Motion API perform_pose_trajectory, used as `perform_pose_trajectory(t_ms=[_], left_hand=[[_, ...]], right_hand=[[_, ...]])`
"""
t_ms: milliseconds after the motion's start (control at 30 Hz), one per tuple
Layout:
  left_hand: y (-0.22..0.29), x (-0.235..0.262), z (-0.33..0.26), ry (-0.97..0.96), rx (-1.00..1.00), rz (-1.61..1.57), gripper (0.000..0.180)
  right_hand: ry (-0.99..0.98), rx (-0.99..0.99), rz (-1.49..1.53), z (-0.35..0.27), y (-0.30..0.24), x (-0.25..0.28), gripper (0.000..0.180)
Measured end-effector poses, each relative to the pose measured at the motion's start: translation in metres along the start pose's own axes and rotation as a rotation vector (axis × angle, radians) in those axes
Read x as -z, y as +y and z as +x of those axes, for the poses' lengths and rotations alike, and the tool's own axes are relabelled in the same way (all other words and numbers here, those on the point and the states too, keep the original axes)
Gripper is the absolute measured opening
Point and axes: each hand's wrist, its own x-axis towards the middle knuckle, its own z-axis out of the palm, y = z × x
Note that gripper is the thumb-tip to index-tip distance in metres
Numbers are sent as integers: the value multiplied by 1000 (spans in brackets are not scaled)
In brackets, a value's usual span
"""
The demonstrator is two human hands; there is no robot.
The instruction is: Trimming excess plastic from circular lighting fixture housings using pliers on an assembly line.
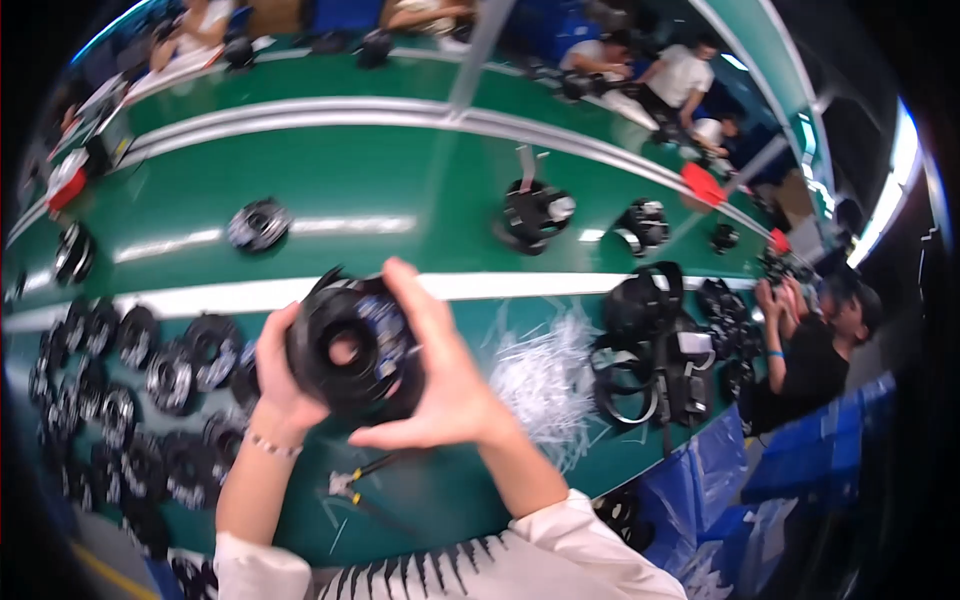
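Observation:
A black round housing (335, 375) is held up over the green bench, tilted so that its central hole and some electronic parts inside show. My left hand (283, 370) grips its left side, the fingers partly hidden behind it. My right hand (450, 375) is wrapped round the right side, thumb low and fingers at the upper edge. Below the housing lie cutting pliers (345, 484) with yellow and black handles. Just right of my right hand is a heap of thin white plastic strips (545, 375).
Many black ring-shaped parts (170, 380) crowd the bench at left. Black housings (640, 310) stand at right. Beyond a white strip, a green surface (400, 180) carries a few round parts (258, 225). A co-worker (825, 330) sits at right near blue bins (815, 445).

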Motion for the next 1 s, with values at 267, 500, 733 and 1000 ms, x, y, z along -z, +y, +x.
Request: perform_pose_trajectory(t_ms=[267,500,733,1000], left_hand=[[-5,18,1,-247,-28,-174,45],[-5,12,-10,-99,-67,-19,60],[-8,-12,-8,-18,-36,79,57],[-8,-8,-14,-23,-21,117,58]], right_hand=[[-67,-34,-322,7,-18,-15,116],[-44,80,-309,6,-16,-15,116],[-35,27,-283,-2,-20,-10,113],[-106,22,-314,-4,-22,-6,113]])
